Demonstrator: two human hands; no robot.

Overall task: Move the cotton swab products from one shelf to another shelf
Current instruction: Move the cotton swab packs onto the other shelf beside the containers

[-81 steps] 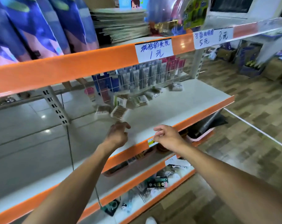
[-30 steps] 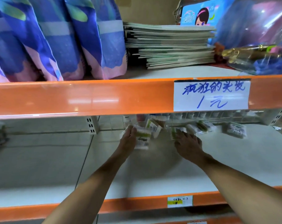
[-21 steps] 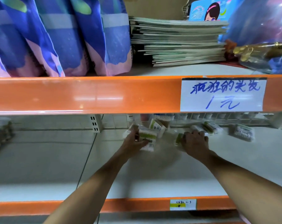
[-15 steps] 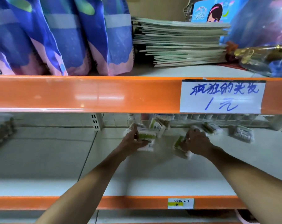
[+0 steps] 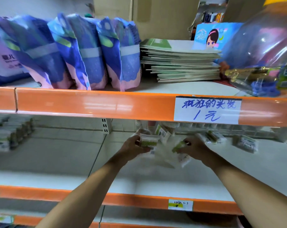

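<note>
A retail shelving unit fills the view. Its upper shelf has a white deck and a glossy orange front rail that catches soft overhead light. A white handwritten price label in blue ink is taped to the rail. Below, the middle shelf is white as well, backed by a pale panel and split by a slotted metal upright. Its own orange edge carries a small yellow-and-white tag. Behind the top shelf stands a plain beige wall, and blurred cardboard boxes sit at upper right.
</note>
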